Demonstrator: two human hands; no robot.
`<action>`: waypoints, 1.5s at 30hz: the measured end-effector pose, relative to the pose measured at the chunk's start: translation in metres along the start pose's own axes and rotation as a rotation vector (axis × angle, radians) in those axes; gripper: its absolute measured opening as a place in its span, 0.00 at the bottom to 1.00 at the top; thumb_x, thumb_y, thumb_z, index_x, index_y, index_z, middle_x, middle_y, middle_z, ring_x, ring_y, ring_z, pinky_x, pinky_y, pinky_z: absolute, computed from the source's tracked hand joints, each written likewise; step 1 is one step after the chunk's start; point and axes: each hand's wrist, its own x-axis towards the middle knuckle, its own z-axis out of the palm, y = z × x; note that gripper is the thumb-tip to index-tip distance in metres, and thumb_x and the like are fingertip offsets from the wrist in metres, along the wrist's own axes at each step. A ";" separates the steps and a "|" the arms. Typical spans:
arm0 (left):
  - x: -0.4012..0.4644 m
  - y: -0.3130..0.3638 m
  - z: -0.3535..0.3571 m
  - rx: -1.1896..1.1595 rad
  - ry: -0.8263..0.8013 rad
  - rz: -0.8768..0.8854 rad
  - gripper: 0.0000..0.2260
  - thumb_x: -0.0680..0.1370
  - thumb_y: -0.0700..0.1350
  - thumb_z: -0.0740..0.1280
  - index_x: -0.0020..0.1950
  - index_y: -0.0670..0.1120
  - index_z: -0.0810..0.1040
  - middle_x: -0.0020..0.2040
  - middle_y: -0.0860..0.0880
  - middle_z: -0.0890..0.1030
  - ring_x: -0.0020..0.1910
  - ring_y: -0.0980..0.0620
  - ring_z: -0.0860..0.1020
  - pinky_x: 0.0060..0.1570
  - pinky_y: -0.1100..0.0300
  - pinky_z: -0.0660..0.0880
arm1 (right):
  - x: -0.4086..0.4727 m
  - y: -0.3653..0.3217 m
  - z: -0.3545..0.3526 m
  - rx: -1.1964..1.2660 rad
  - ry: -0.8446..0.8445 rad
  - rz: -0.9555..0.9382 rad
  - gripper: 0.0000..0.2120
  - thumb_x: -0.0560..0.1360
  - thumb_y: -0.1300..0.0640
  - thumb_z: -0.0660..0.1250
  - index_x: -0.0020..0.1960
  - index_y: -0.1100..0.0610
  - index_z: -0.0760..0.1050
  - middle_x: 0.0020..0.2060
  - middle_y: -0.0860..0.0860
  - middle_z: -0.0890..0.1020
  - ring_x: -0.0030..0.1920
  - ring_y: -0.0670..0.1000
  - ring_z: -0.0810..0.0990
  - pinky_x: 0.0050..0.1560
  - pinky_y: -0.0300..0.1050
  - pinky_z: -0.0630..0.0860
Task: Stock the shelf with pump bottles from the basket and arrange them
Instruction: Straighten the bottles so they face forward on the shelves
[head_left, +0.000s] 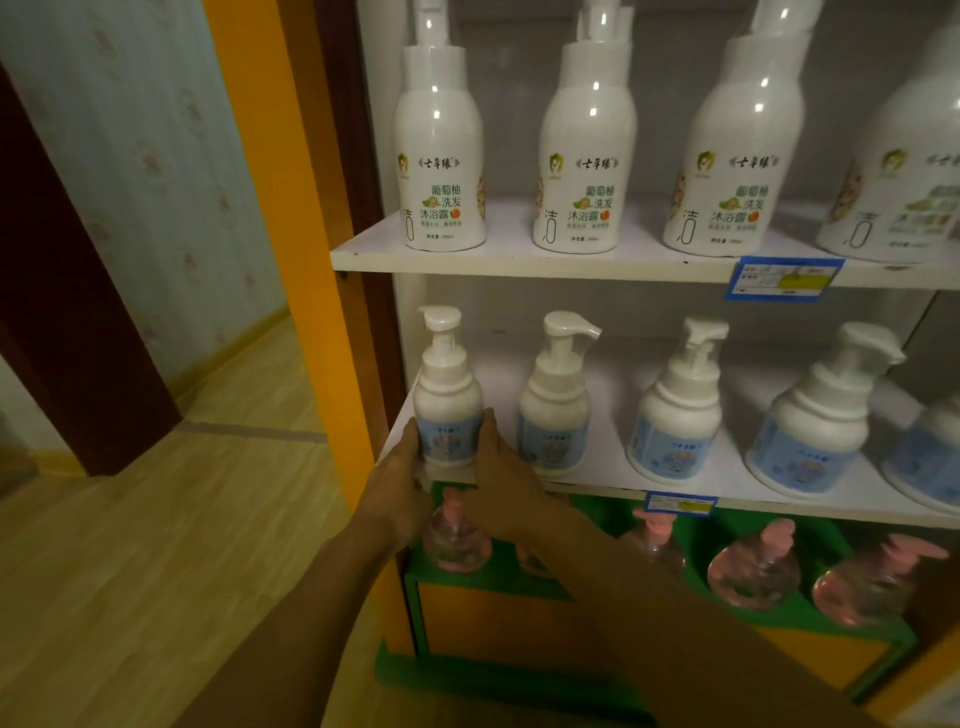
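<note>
A small white pump bottle with a blue label (448, 400) stands upright at the left end of the middle shelf (613, 467). My left hand (397, 488) cups its left side and my right hand (498, 483) presses its right side, so both hands hold it near the base. To its right, several more blue-label pump bottles (556, 400) stand in a row on the same shelf, their nozzles pointing different ways. The basket is not in view.
The top shelf (519, 257) carries tall white pump bottles (439, 150). Below, a green shelf (519, 582) holds clear bottles with pink pumps (750, 566). Blue price tags (784, 278) hang on the shelf edges. An orange post (311, 260) and wooden floor (156, 571) lie to the left.
</note>
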 end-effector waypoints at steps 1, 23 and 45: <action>-0.004 0.001 0.002 -0.026 0.017 -0.011 0.39 0.71 0.27 0.62 0.76 0.51 0.50 0.72 0.48 0.66 0.67 0.46 0.69 0.56 0.53 0.73 | -0.003 0.000 0.002 0.043 0.020 0.001 0.46 0.76 0.57 0.66 0.76 0.58 0.32 0.78 0.54 0.48 0.76 0.55 0.53 0.76 0.51 0.53; -0.021 0.069 0.088 -0.153 -0.018 -0.010 0.31 0.75 0.39 0.66 0.75 0.46 0.56 0.72 0.48 0.68 0.71 0.50 0.67 0.70 0.53 0.65 | -0.061 0.081 -0.023 0.079 0.437 -0.019 0.32 0.73 0.62 0.63 0.74 0.60 0.56 0.66 0.59 0.72 0.65 0.58 0.71 0.68 0.57 0.68; -0.031 0.131 0.157 -0.111 0.191 0.161 0.17 0.75 0.43 0.61 0.62 0.56 0.69 0.58 0.61 0.75 0.56 0.71 0.71 0.58 0.75 0.66 | -0.137 0.124 -0.084 0.107 0.808 -0.007 0.23 0.74 0.68 0.65 0.67 0.61 0.70 0.62 0.57 0.77 0.63 0.55 0.74 0.64 0.42 0.67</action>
